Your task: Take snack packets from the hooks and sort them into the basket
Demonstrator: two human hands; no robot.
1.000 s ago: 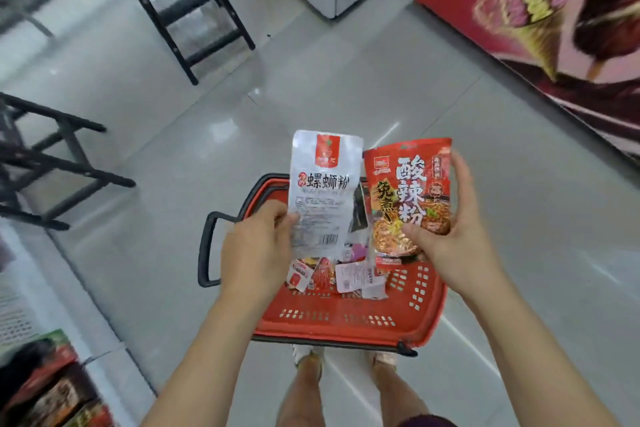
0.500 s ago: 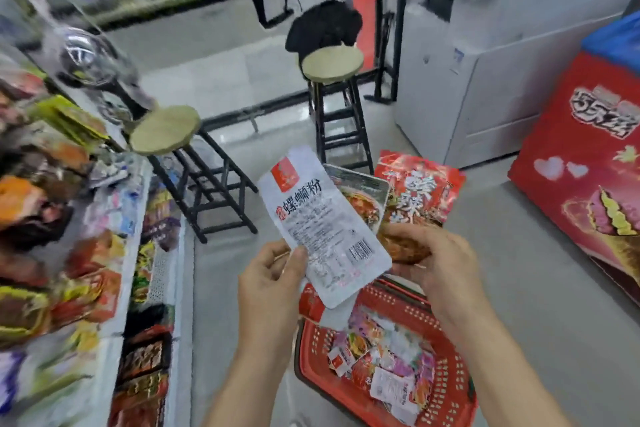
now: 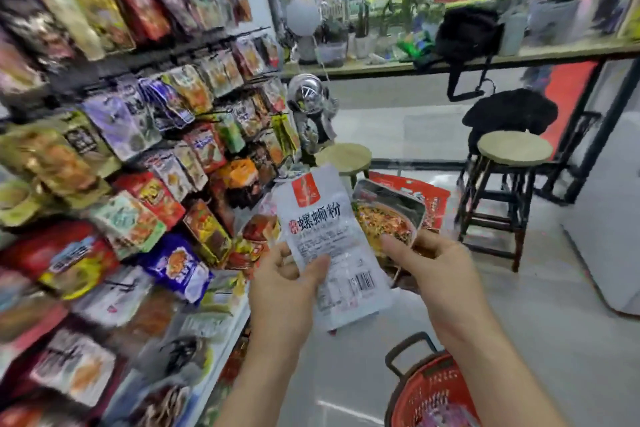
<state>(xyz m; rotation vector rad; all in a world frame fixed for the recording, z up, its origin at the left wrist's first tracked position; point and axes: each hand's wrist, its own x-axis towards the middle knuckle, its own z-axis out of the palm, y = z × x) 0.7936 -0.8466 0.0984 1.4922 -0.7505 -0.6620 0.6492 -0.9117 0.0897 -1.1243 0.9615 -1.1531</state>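
Note:
My left hand grips the lower edge of a white snack packet with a red logo and black characters, held up at chest height. My right hand holds a silver-fronted noodle packet and, behind it, a red packet, both fanned out to the right of the white one. The red basket with a dark handle sits on the floor at the bottom right, below my right forearm, with some packets inside. Many colourful snack packets on hooks fill the rack on the left.
A round wooden stool with a black frame stands to the right, another stool behind the packets. A long counter with a black bag runs along the window. A white cabinet stands at the far right.
My view has swung up and to the left, from the basket on the floor to the hook rack. Both hands have kept hold of their packets and come closer together.

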